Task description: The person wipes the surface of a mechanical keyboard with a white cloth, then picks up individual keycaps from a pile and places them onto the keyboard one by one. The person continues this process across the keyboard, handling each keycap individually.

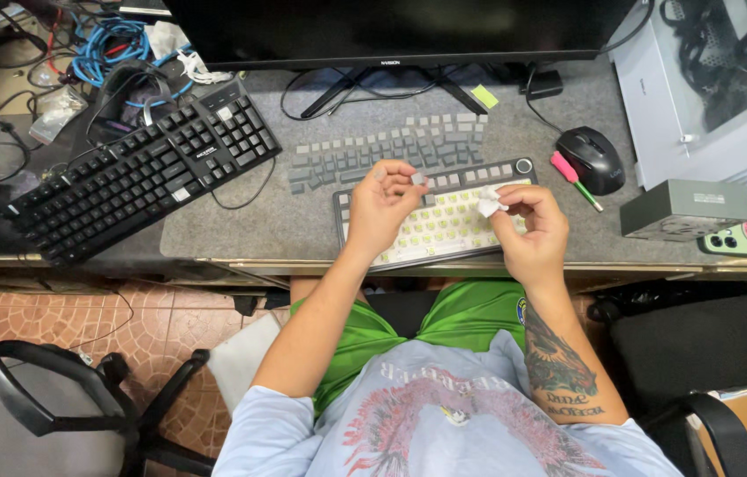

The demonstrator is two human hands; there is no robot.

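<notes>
Left hand [382, 205] raised over the stripped keyboard [438, 223], fingers curled in, thumb and forefinger pinching one small grey keycap [417, 177] at the fingertips. The cap sits at the upper right edge of that hand, just above the keyboard's top row, between the two hands.

Right hand [528, 228] opposite, also half closed: thumb and fingers gripping a small white wad, cloth or tissue [489, 202], cannot tell which. The wad sticks out on the inner side of that hand, toward the left hand, near the keycap but apart from it.

Keyboard lies directly beneath both hands, tilted slightly on the grey desk mat [241, 221]. Most caps are off, showing pale plate and rows of yellowish switches; a few caps left along the top row, round knob at the far corner.

Just beyond the fingertips: loose grey keycaps [391, 148] laid out in rows on the mat, below the monitor stand.

Outward of the left hand: full black keyboard [144, 172], angled. Outward of the right hand: black mouse [592, 157] and a pink-and-green tool [575, 178] beside it, then a grey box [684, 208] further out.
</notes>
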